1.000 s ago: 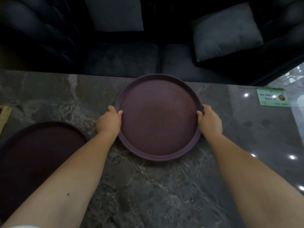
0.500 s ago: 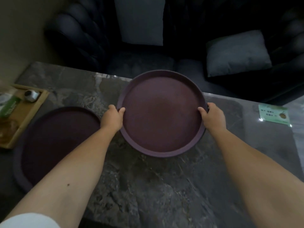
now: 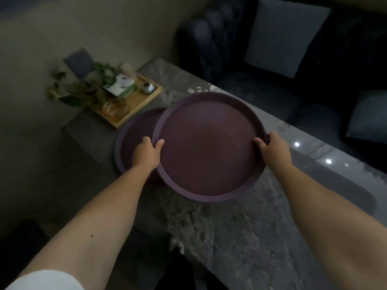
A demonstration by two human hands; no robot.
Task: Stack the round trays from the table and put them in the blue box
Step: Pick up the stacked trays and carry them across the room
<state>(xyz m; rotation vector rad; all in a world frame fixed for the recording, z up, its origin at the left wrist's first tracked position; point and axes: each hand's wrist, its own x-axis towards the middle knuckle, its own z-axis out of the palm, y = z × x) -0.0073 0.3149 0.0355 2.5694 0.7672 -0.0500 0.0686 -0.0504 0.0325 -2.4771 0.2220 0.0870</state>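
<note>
A round purple tray hangs above the grey marble table, held on both sides. My left hand grips its left rim, thumb inside. My right hand grips its right rim. A second round purple tray lies on the table to the left, partly hidden under the held tray and my left hand. The held tray overlaps its right part. No blue box is in view.
A wooden tray with a tissue box, a small jar, glassware and a leafy plant sits at the table's far left end. A dark sofa with grey cushions runs behind the table. The wall is to the left.
Both hands have carried the held tray leftward, so it now overlaps the second tray. The view has turned left, bringing the wooden tray and the wall into sight.
</note>
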